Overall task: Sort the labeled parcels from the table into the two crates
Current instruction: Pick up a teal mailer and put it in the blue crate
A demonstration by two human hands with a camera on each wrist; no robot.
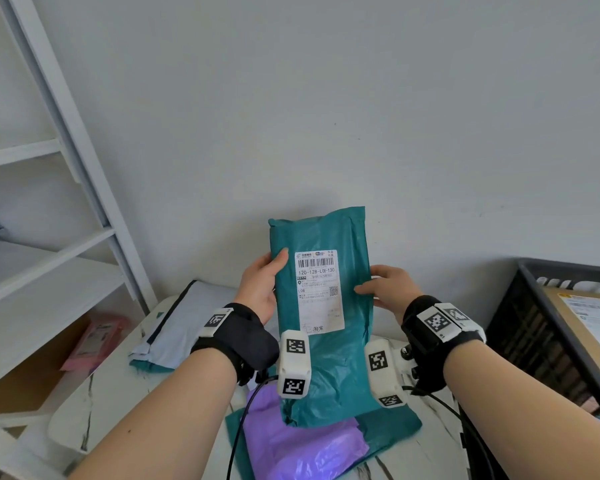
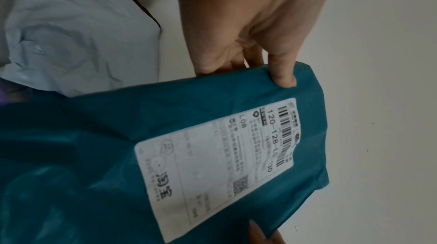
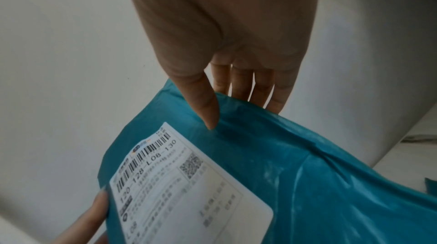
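A person held a teal parcel (image 1: 321, 306) upright above the surface (image 1: 111, 382), its white shipping label (image 1: 319, 292) facing them.

To the left of the teal parcel, a pale grey parcel (image 1: 184, 317) lay flat on the surface. The left hand (image 1: 262, 289) gripped the teal parcel's left edge, thumb on the front and fingers (image 2: 254, 59) curled behind. The right hand (image 1: 390, 289) gripped the right edge the same way, thumb on the front, fingers (image 3: 241, 83) behind. Below the teal parcel, a purple parcel (image 1: 298, 445) rested on another teal one (image 1: 392, 427). To the far right of the held parcel stood a dark crate (image 1: 548, 327) with a brown box (image 1: 589, 323) already inside.

The step in hand appeared to be reading the label to choose a crate. Doing it well probably meant keeping the parcel taut and steady between both hands, thumbs clear of the print, until the code was read.

The teal parcel was a soft, crinkled plastic mailer, tall and narrow. Its label carried a barcode, the code 120-128-L08-130, and a small square code.
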